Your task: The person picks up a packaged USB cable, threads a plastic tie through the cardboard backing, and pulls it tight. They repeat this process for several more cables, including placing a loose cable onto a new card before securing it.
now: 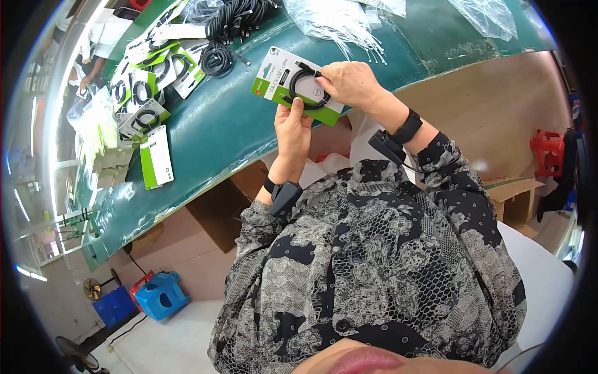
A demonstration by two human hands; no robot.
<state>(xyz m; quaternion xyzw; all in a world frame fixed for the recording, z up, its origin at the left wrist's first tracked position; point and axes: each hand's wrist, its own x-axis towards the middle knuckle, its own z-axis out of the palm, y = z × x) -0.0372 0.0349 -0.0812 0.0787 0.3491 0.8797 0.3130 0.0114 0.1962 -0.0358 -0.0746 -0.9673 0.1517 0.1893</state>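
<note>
My left hand [293,129] grips the lower edge of a green and white packaging card [274,78], thumb on its face. On that card lies a coiled black cable [305,88], pressed down by the fingers of my right hand [350,84]. Both hands hold the card just above the near edge of the green table [230,131]. Each wrist wears a black band with a small device.
Several finished cards with coiled cables [140,103] lie at the table's left, with one blank green and white card [156,157]. Loose black cables [233,28] and clear plastic bags [339,22] sit farther back. A blue plastic stool [161,296] and cardboard boxes [514,196] stand on the floor.
</note>
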